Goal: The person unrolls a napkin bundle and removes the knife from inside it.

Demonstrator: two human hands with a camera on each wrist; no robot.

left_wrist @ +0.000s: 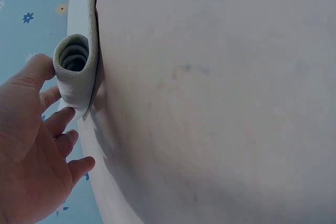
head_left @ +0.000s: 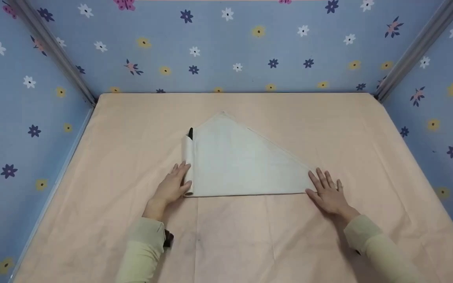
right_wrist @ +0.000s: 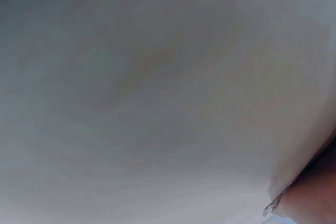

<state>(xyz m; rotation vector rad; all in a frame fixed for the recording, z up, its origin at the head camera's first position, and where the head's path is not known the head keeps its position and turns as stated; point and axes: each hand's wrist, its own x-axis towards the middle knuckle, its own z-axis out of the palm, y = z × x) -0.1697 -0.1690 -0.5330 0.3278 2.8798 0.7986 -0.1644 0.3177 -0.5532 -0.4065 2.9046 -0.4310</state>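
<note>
Left hand [head_left: 171, 186]: half relaxed, fingers apart and lightly bent, the fingertips and thumb against the left side and top of the roll; it touches rather than wraps it (the left wrist view shows the thumb by the tube's mouth, the other fingers beside it).
Roll [head_left: 188, 151]: immediately right of the left hand and running on to the far side; its long axis goes near to far, across the line between the two hands. The left hand is much the nearer.
Roll's ends: the near one is a hollow mouth with coiled layers inside, facing the person; at the far one a dark tip [head_left: 190, 133] points away (what it is, I cannot tell).
Flat sheet [head_left: 246, 157]: joined to the roll and spread to its right, pale, its longer axis left to right. It rises to a far peak nearer the roll, then slants down to a narrow end pointing right; the near edge is nearly straight.
Right hand [head_left: 328, 196]: well apart from the roll, fingers spread and extended, fingertips at the narrow right end, gripping nothing that shows (the right wrist view is too blurred to add much).
Tabletop [head_left: 368, 129]: peach-covered, beneath roll and sheet alike.
Wall [head_left: 226, 51]: blue, flowered, beyond the far edge.
</note>
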